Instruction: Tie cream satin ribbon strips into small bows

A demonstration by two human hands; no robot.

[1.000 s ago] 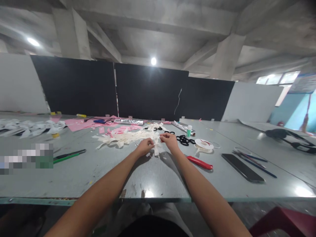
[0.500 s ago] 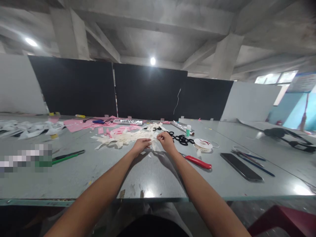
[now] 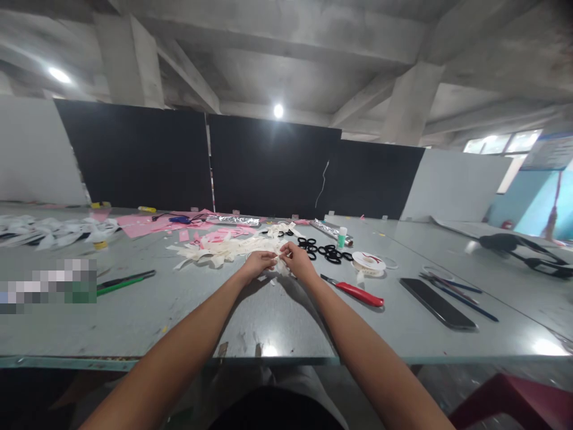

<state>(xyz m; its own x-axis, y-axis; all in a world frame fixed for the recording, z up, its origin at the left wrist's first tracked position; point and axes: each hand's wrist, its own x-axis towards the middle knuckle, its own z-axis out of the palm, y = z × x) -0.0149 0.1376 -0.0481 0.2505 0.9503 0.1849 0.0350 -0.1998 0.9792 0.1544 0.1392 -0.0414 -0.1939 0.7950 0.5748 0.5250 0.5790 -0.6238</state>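
My left hand point(image 3: 258, 265) and my right hand point(image 3: 297, 261) meet over the grey table, fingertips almost touching. Both are closed in a pinch on a cream ribbon strip point(image 3: 281, 270), whose loose ends hang below the fingers. Exactly how the strip is folded between them is hidden. Just behind and left of my hands lies a loose pile of cream ribbon strips point(image 3: 215, 252). Several black rings point(image 3: 333, 257), which look like hair ties, are heaped to the right of my right hand. Closer to me lies a red-handled cutting tool point(image 3: 360, 294).
A white ribbon spool point(image 3: 369, 263), a green-and-white glue stick point(image 3: 342, 239) and a black phone point(image 3: 437, 303) are on the right, with thin tools point(image 3: 465, 298) beside it. Pink sheets point(image 3: 143, 226) and foil-wrapped pieces point(image 3: 233, 221) lie at the back. A green-edged tool point(image 3: 128, 282) is leftward.
My right hand has shifted slightly left, closing the gap to my left hand. My left hand stays nearly in place, and more of the red-handled tool's tip shows.
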